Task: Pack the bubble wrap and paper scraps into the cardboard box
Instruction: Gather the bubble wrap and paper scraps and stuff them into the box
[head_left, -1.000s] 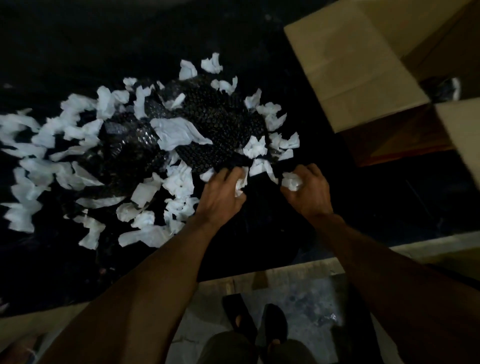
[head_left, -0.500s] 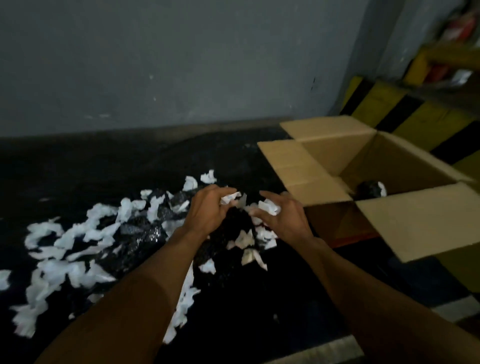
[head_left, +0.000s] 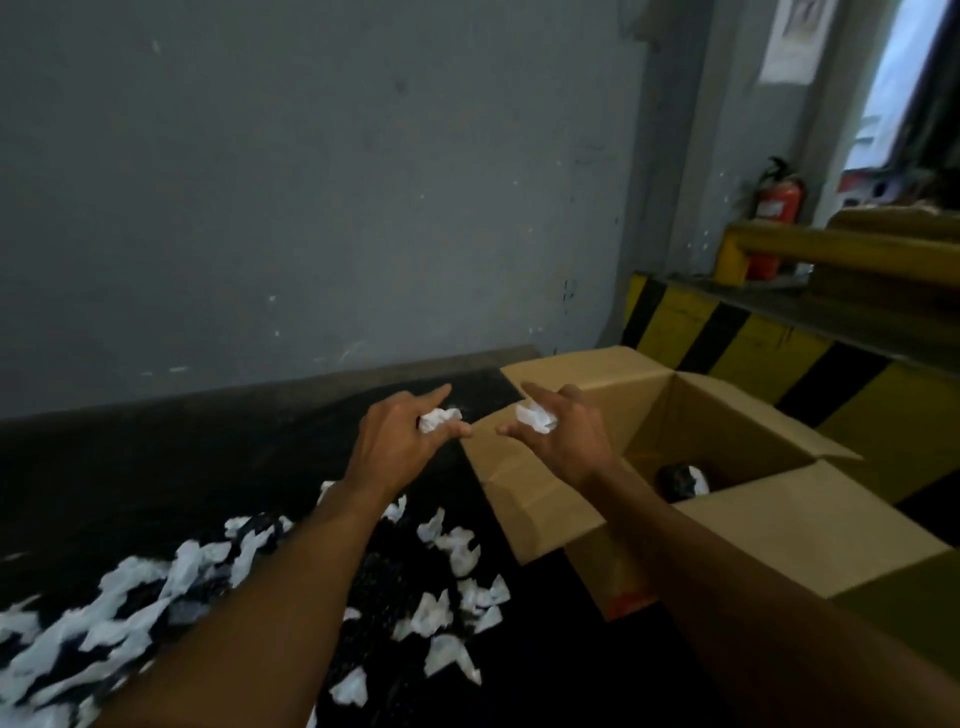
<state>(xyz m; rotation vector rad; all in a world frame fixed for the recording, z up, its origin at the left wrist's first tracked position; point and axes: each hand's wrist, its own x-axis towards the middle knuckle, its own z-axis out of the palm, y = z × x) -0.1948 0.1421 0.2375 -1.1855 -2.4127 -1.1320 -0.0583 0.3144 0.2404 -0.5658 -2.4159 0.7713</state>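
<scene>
My left hand (head_left: 400, 441) is raised above the dark surface, holding a crumpled white paper scrap (head_left: 439, 418) against its palm. My right hand (head_left: 566, 436) holds another white scrap (head_left: 535, 415) over the left flap of the open cardboard box (head_left: 810, 525). Both hands have index finger and thumb spread. Inside the box lies a dark wad of bubble wrap with a white scrap (head_left: 683, 480). Many white paper scraps (head_left: 447, 613) and black bubble wrap (head_left: 379, 566) lie scattered on the surface below my forearms.
A grey wall (head_left: 311, 182) rises behind the dark surface. A yellow-and-black striped barrier (head_left: 737, 338) runs behind the box, with a yellow rail (head_left: 831, 247) and a red fire extinguisher (head_left: 774, 218) beyond it.
Both hands lifted off the scrap pile, each carrying a scrap, and moved up and right toward the box. My view tilted up from the pile to the wall.
</scene>
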